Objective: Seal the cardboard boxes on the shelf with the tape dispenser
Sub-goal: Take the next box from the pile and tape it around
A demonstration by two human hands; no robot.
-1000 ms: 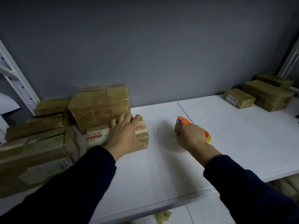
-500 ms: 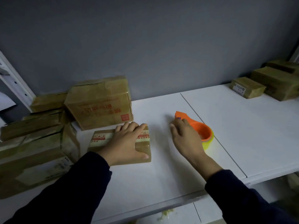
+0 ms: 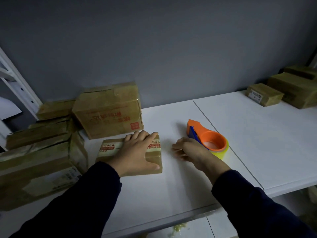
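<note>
Two hands: left hand [image 3: 137,152] flat and splayed on small box [image 3: 109,150], right hand [image 3: 190,150] slack beside tape dispenser [image 3: 207,138].

Around the small box [image 3: 106,152]
It lay on the shelf [image 3: 171,194] under the left hand [image 3: 137,152], a larger box [image 3: 109,114] behind it, stacked boxes [image 3: 37,162] to its left, the tape dispenser [image 3: 208,140] to its right.

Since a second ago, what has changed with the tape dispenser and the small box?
The right hand let go of the tape dispenser, which now sits on the shelf beside it. The left hand drew the small box out from the stack toward the front edge; it lies flat now. Unchanged: the left hand is on the small box, and the other boxes kept their places.
</note>
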